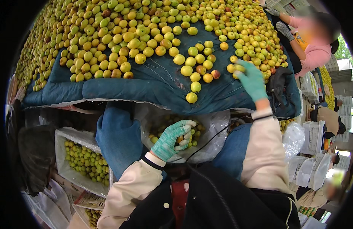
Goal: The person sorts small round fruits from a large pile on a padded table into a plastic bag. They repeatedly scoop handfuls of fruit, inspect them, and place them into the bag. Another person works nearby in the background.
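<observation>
My left hand, in a mint-green knit glove with pale fingertips, is above a crate lined with clear plastic between my knees. Its fingers curl around an orange-brown jujube. Below it, more jujubes lie in the crate, partly hidden by the hand. My right hand, gloved the same way and blurred, reaches over the padded blue cloth of the sorting table. A yellow jujube shows between its thumb and fingers; whether it is gripped is unclear. Several loose jujubes lie left of this hand.
A large heap of jujubes covers the table's far side. A plastic-lined crate of fruit stands at my left. A dark cloth item lies by the right table edge. A black cable crosses my lap. A gloved co-worker is at upper right.
</observation>
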